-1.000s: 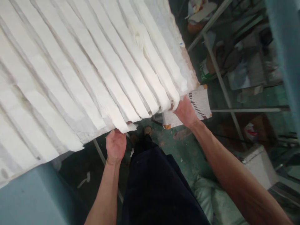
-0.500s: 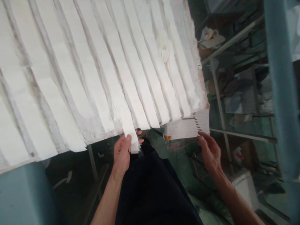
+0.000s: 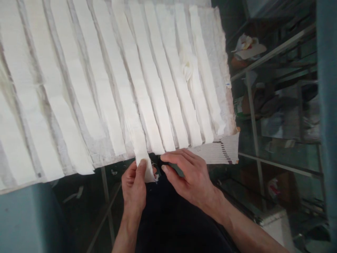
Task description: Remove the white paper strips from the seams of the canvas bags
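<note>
- Step in hand, by my reading: managing the free end of one white strip (image 3: pixel 141 153) where it hangs past the near edge of the tabletop (image 3: pixel 222 70); strip end lies toward 7 o'clock from the view's centre.
- Left hand (image 3: pixel 134 184), at 7 o'clock, pinches that strip; thumb on top, fingers underneath, some fingertips showing past its far side.
- Right hand (image 3: pixel 191 175), at 5 o'clock; fingers bent, thumb and index tips slightly apart, nothing clear between them; tips sit near the strip, about 2 o'clock from its end; any contact with the tabletop edge, cannot tell.
- Next move, as judged, calls for a steady left pinch and the right fingertips brought in toward 8 o'clock, without dragging the neighbouring strips (image 3: pixel 156 121).
- Strip's long axis runs roughly 11 to 5 o'clock, near parallel to its neighbours; free end points to 5, frayed, with loose threads; upper end hard to trace.
- Ridged panel (image 3: pixel 223 153) with dark marks, toward 4 o'clock, partly below the tabletop edge.
</note>
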`<state>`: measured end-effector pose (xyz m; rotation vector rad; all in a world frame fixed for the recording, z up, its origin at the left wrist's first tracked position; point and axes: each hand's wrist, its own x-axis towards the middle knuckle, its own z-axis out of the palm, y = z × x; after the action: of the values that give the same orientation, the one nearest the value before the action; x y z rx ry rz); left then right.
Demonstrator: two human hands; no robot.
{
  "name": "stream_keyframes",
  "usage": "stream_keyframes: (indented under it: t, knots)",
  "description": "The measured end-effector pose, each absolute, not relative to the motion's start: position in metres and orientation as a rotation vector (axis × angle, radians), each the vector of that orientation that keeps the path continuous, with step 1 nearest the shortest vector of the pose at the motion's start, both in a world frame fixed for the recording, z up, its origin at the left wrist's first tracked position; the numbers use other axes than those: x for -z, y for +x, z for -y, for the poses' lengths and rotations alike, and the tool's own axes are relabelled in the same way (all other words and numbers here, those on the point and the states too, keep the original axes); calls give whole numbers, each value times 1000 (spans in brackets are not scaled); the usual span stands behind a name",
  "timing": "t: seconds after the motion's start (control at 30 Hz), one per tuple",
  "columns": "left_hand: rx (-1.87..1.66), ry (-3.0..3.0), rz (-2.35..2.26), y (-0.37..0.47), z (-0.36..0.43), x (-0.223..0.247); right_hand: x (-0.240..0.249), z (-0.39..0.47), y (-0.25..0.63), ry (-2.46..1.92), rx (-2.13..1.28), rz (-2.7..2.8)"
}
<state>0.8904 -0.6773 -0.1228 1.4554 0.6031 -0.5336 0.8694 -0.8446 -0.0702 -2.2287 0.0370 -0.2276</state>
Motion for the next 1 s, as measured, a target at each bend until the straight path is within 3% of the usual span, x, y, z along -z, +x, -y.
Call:
stream_keyframes:
  t: [0.3, 0.63, 1.0]
  knots:
    - [533, 1412, -644, 925, 676, 84, 89, 847, 901, -2312, 242, 122]
    - [794, 1320, -729, 988, 667, 51, 79, 850, 893, -2353, 249, 117]
    - [870, 1319, -826, 1020, 678, 36, 79, 788, 902, -2602, -286, 188]
